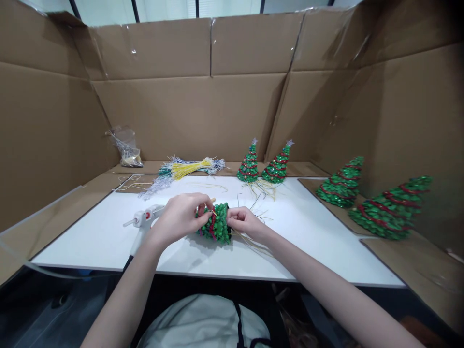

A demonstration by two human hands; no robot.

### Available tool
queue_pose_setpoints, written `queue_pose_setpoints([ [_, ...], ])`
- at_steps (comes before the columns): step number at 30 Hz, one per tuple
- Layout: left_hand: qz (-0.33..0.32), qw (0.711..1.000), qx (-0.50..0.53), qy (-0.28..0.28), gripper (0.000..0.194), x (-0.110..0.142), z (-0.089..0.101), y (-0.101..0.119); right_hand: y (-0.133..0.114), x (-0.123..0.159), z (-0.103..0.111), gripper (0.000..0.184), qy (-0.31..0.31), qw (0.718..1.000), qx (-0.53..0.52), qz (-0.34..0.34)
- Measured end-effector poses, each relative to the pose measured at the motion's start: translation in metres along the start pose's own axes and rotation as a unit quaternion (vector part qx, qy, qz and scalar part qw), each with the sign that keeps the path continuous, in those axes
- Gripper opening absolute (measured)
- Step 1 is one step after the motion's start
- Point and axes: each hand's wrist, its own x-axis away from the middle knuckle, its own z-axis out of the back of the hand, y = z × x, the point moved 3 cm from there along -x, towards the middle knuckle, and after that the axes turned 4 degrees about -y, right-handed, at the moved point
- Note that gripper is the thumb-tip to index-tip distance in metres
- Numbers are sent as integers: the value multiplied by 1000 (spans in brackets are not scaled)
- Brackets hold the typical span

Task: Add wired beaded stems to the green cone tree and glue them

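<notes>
A small green Christmas tree [220, 228] with red garland lies on its side on the white board, its dark base to the right. My left hand [184, 216] is over the tree, thumb and fingers closed in a pinch at a thin yellowish wire [214, 212] against the foliage. The tree's tip is hidden behind that hand. At the base, my right hand [245, 222] has its fingers curled against the rim, holding the tree there. Thin yellow wires [255, 244] trail out from the base, below my right hand.
A white glue gun [143, 223] lies by my left forearm. Behind are bundled yellow wires [188, 168], clear beaded strands [155, 187] and a plastic bag [126, 147]. Two star-topped trees [248, 164] stand at the back; two larger trees [393, 210] are right. Cardboard walls [181, 111] surround the board.
</notes>
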Motion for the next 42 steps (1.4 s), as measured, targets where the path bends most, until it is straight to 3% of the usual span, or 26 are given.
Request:
queue_pose_setpoints([
  [12,-54,997,42,31,8,1,-8,-6,3,0,1,33,-1,1000,-15,-4],
  [27,-46,997,56,27,13,1,-8,-3,0,0,0,37,7,1000,-10,-16],
  [36,-48,997,53,39,14,-2,-19,-8,-4,2,-4,39,5,1000,-12,-9],
  [42,-44,997,53,38,18,17,-13,4,-1,2,-4,42,13,1000,-11,-19],
])
